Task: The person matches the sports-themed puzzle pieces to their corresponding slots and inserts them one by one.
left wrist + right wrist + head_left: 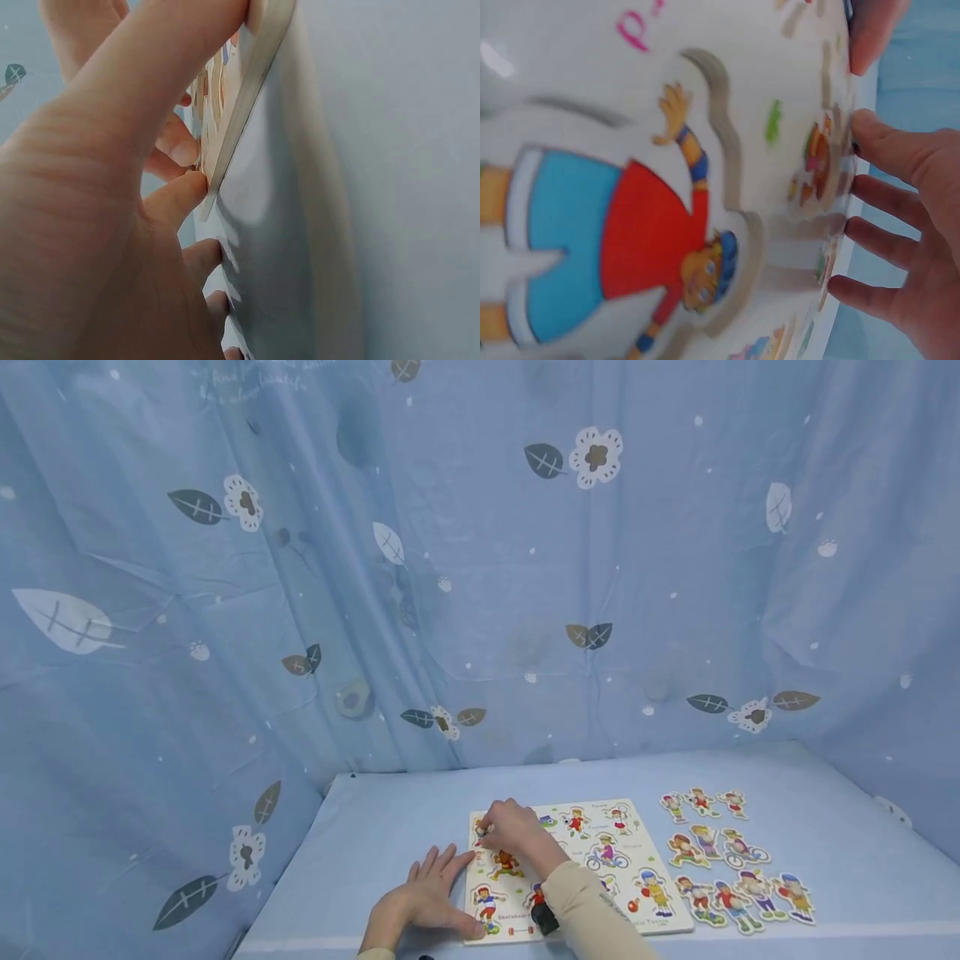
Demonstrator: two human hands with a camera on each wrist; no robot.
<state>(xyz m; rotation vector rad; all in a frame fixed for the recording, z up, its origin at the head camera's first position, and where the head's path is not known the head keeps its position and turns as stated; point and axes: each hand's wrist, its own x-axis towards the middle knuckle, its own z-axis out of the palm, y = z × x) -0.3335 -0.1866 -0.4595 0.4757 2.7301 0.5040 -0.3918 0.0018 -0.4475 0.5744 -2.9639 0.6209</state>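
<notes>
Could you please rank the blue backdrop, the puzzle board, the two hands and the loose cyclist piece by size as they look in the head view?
1. Blue backdrop
2. Puzzle board
3. Left hand and right hand: too alike to rank, as their poses differ
4. Loose cyclist piece

on the puzzle board, "skateboard" reads near the lower edge and "tennis" by the lower right corner; other labels blur. white script high on the curtain includes "beautiful".
</notes>
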